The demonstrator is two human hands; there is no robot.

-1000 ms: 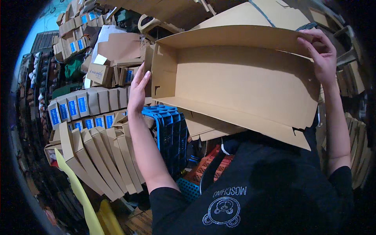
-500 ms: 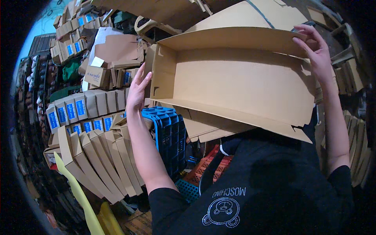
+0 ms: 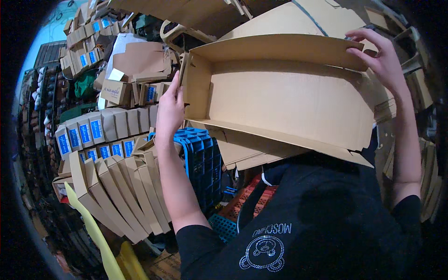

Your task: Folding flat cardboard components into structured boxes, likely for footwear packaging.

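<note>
A: Where is the shallow cardboard carton (image 3: 289,98)?
B: Held up in front of the chest, level with the upper middle of the head view; its hollow side faces the camera, with long walls along the upper and lower edges and a short wall standing at the left end.

A: And the left hand (image 3: 171,109)?
B: At that left end, its fingers extended against the outside of the short wall; I cannot tell whether the thumb pinches anything.

A: The right hand (image 3: 380,58)?
B: At the opposite end, thumb and fingers pinching the end of the upper long wall; the palm stands clear of the board.

A: What lies around them?
B: Flattened cardboard sheets (image 3: 254,151) show just below the carton; a blue plastic crate (image 3: 200,163) stands below the left hand, beside the left forearm; a red plastic crate (image 3: 249,200) sits lower, next to the black T-shirt (image 3: 322,214).

A: Further left?
B: A leaning row of narrow cardboard boxes (image 3: 121,191); behind it, boxes with blue labels (image 3: 85,131); a yellow sheet (image 3: 93,231) curves along the lower left; a strapped cardboard stack (image 3: 294,23) rises beyond the carton.
</note>
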